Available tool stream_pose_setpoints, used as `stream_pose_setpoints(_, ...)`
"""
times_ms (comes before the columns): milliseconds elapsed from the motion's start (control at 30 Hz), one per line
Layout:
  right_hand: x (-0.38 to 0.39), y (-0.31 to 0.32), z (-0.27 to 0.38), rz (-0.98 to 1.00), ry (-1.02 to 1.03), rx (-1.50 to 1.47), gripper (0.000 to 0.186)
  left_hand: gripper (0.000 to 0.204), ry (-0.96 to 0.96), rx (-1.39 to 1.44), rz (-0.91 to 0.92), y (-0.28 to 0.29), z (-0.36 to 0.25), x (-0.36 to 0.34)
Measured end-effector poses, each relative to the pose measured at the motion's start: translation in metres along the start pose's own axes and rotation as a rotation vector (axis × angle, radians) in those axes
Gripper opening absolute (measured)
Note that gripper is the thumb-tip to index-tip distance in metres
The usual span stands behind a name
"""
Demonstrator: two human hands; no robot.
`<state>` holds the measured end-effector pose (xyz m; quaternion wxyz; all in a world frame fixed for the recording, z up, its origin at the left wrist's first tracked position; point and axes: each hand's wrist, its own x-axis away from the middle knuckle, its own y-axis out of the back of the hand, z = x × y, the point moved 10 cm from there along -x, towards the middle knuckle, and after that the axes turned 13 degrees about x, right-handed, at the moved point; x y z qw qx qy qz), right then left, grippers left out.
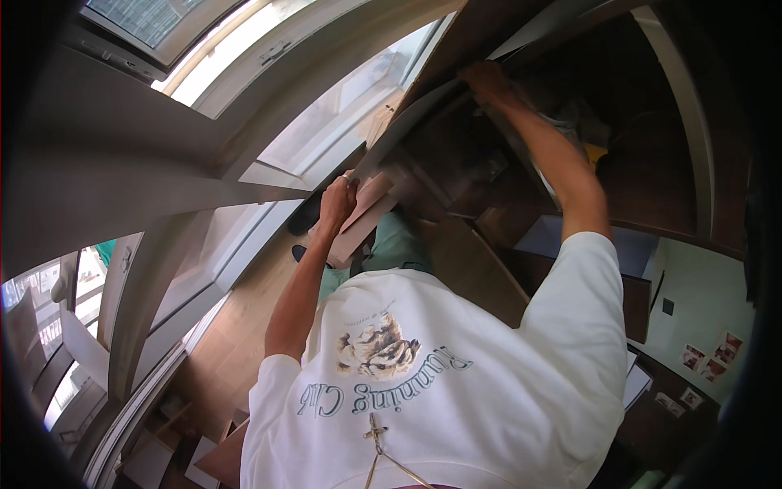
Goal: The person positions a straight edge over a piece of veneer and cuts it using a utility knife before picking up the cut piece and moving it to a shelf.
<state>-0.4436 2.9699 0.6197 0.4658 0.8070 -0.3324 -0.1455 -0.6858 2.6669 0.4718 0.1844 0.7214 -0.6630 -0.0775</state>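
Note:
A long dark panel (407,121) with a pale grey edge slants from the middle of the view up to the right. My left hand (337,200) is closed at its lower end, fingers curled in a fist-like grip. Farther up, my right arm reaches out and my right hand (486,80) is bent over the upper part of the same edge; its fingers are partly lost in shadow. Flat brownish cardboard-like pieces (362,213) lie below, beside my left hand. The panel's face is dark and blurred, so I cannot tell its exact kind.
Window frames (236,106) run along the left. At the right stands a dark wooden cabinet (652,114) with grey cloth and a yellow item (597,153) inside. Wooden floor (224,326) shows at lower left. Small pictures (717,359) hang on the right wall.

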Motion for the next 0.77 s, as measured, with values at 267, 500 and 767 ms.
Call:
stream_pose_setpoints(267, -0.025, -0.054, -0.035, -0.056, -0.26, -0.224, 0.024, 0.03, -0.126, 0.102, -0.004, -0.046, -0.026, -0.04)
stream_pose_setpoints(500, -0.047, -0.085, -0.04, -0.004, -0.252, -0.088, 0.025, 0.033, -0.111, 0.143, -0.042, -0.074, -0.007, -0.064)
stream_pose_setpoints(767, -0.027, -0.169, -0.076, -0.153, -0.432, -0.22, 0.032, 0.034, -0.001, 0.101, 0.108, -0.085, -0.015, -0.079)
